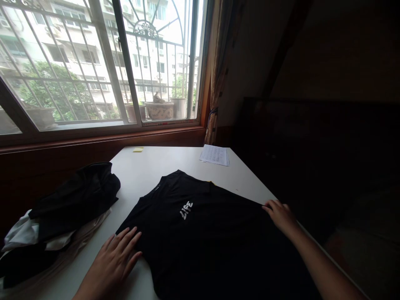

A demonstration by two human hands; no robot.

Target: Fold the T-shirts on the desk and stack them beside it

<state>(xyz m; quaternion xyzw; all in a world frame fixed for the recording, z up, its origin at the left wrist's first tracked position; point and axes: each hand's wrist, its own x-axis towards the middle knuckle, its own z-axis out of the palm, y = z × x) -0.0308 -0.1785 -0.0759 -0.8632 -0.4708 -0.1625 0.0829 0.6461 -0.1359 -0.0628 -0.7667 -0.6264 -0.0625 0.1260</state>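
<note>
A black T-shirt (215, 229) with white "LIFE" lettering lies spread over the white table (162, 156), its neckline toward the far left. My left hand (115, 256) rests palm down at the shirt's left edge, fingers stretched out and tips on the cloth. At the shirt's far right corner, near the table's right edge, my right hand (279, 214) has its fingers closed on the black cloth. The near part of the shirt runs out of view at the bottom.
A heap of dark and light clothes (71, 204) lies at the left. Toward the back are printed papers (215, 155) and a small yellow note (138, 149). Beyond the table stands a barred window (103, 62) with a curtain (215, 79) beside it.
</note>
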